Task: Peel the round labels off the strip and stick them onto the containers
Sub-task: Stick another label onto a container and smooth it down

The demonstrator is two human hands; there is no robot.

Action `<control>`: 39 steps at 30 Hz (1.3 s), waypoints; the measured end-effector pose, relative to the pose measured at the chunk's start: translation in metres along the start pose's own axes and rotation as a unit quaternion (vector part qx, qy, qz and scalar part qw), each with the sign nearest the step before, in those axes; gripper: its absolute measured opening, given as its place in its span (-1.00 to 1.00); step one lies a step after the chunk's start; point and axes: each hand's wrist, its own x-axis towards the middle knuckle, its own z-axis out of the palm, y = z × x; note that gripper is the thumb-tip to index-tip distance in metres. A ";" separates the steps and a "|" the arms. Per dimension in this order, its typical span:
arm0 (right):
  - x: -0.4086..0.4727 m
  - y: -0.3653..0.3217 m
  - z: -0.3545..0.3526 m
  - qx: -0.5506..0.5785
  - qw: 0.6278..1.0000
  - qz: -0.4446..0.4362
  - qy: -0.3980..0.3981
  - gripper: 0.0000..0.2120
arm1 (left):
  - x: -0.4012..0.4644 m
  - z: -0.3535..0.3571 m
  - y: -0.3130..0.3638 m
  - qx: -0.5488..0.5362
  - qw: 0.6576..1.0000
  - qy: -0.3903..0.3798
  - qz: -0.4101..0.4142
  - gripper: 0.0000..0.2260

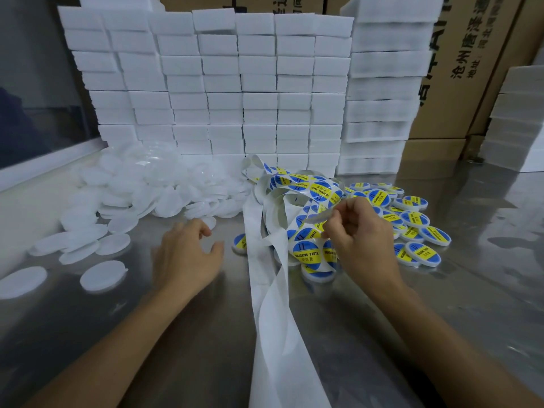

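Backing strip (273, 334): bare white liner, nearest item, trailing off the steel table (441, 290) toward the person; labels already taken from this stretch.
Right hand (362, 240): fingertips pinching a round label (316, 217), apparently lifting it off the strip; motion-blurred.
Left hand (188, 257): fingers loosely spread, holding nothing, beside one plain white container (101, 275), likely reaching for it.
Unlabelled containers (153, 187): heaped at left.
Labelled containers (412, 219): heaped at right, kept apart.
Foam blocks (223, 83): stacked behind.
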 end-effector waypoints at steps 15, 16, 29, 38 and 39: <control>0.000 -0.002 0.000 -0.031 0.996 -0.060 0.061 -0.92 | 0.008 -0.008 -0.017 0.104 0.993 -0.029 -0.049 -0.93; 0.000 -0.002 0.000 -0.028 0.996 -0.066 0.062 -0.92 | 0.008 -0.008 -0.017 0.098 0.994 -0.026 -0.050 -0.94; 0.001 0.000 0.002 -0.022 0.991 -0.081 0.102 -0.90 | 0.012 0.000 -0.012 -0.096 0.995 0.009 -0.032 -0.79; -0.004 -0.007 0.009 0.020 0.994 -0.093 0.061 -0.88 | 0.000 -0.015 0.028 -0.630 0.746 -0.159 -0.146 -0.80; -0.005 -0.008 0.010 0.032 0.994 -0.094 0.047 -0.82 | -0.002 -0.016 0.031 -0.646 0.729 -0.174 -0.147 -0.80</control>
